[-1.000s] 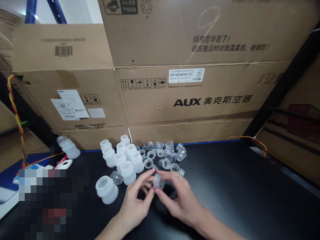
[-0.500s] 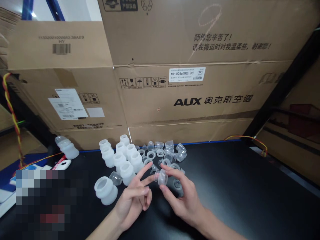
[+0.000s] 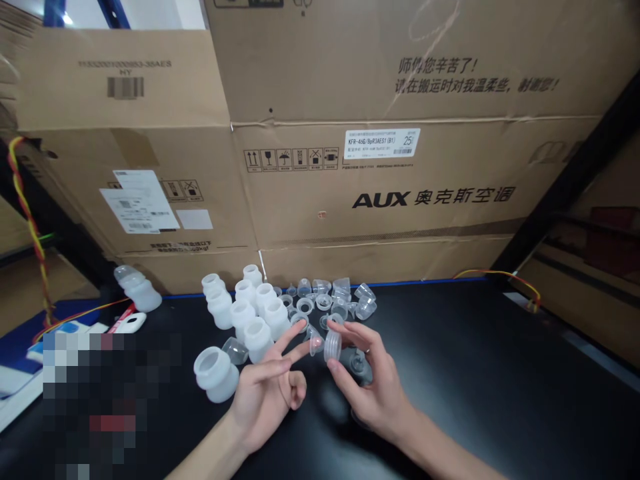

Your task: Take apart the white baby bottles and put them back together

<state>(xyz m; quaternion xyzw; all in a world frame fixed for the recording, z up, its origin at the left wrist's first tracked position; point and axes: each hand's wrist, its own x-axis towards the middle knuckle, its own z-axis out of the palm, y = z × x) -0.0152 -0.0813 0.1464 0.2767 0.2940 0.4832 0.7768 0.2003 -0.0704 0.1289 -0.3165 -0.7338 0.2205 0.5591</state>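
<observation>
My left hand (image 3: pixel 267 395) is palm up, its index finger stretched out and another fingertip poked inside a clear bottle nipple (image 3: pixel 316 341). The nipple sits on that fingertip like a cap. Just to its right, my right hand (image 3: pixel 367 373) grips a clear threaded collar ring (image 3: pixel 333 347) edgewise between thumb and fingers. A narrow gap separates ring and nipple. Behind the hands lie more loose clear rings (image 3: pixel 305 306) and clear caps (image 3: pixel 341 288). A greyish translucent part (image 3: pixel 358 363) is half hidden behind my right hand.
Several white bottles (image 3: pixel 257 339) stand in a cluster left of the hands, with one wider bottle (image 3: pixel 217 375) nearer me. A clear cap (image 3: pixel 235 351) lies beside it. A capped bottle (image 3: pixel 143 292) stands far left. Cardboard (image 3: pixel 380 220) walls off the back of the black table (image 3: pixel 500 360).
The collar ring has moved right, away from the nipple; they were together before and a gap now shows. The nipple stays on my left fingertip. The whole view has shifted slightly.
</observation>
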